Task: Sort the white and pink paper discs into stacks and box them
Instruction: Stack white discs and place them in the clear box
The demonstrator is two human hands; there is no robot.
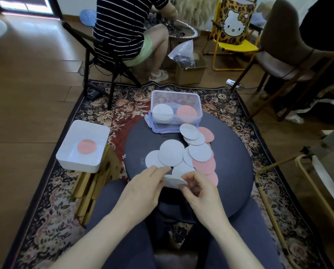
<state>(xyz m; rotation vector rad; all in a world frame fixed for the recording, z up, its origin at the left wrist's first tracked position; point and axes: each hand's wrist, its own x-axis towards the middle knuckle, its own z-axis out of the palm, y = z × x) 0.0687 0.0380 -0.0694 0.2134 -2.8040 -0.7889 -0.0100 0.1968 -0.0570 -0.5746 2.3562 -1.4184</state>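
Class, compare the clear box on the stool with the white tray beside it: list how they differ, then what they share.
1. The clear box has see-through walls; the white tray is opaque.
2. The box holds a white stack and a pink stack; the tray holds only one pink disc.
3. The box rests on its lid on the dark stool; the tray sits on a wooden stand.
Both are rectangular, open-topped and upright.

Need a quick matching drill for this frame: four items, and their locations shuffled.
Items:
1. single pink paper disc
2. white disc stack
3. small white disc bundle
4. clear box's blue-edged lid

Places:
A. pinched between left hand and right hand
B. inside clear plastic box, beside pink stack
C. under the clear box
D. in white rectangular tray

Pairs: 1-D, 2-B, 3-A, 4-C
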